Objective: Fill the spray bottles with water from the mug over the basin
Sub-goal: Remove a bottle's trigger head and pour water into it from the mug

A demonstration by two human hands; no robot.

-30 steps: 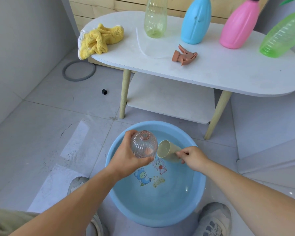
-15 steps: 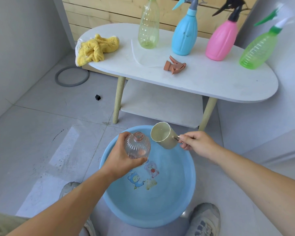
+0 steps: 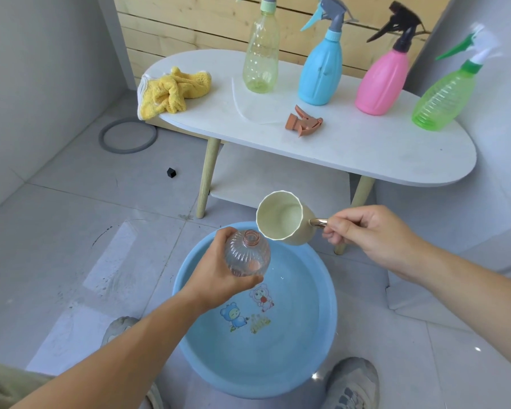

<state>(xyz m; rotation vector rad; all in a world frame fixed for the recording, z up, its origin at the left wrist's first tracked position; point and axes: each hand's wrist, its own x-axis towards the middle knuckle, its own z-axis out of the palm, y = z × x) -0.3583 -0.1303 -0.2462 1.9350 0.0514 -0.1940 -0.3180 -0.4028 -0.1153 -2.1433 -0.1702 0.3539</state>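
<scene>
Left hand [image 3: 216, 280] grips bottle [image 3: 247, 256], right hand [image 3: 369, 234] holds mug [image 3: 281, 215], water [image 3: 295, 329] in basin [image 3: 332, 308]

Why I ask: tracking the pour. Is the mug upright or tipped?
Tipped: the mug lies sideways, mouth toward the clear bottle, right hand holding its handle.

Five bottles [image 3: 248, 256] [image 3: 260, 60] [image 3: 320, 75] [image 3: 381, 84] [image 3: 443, 98], one mug [image 3: 281, 216], one basin [image 3: 328, 314], one cloth [image 3: 171, 93], one nozzle [image 3: 303, 124]
</scene>
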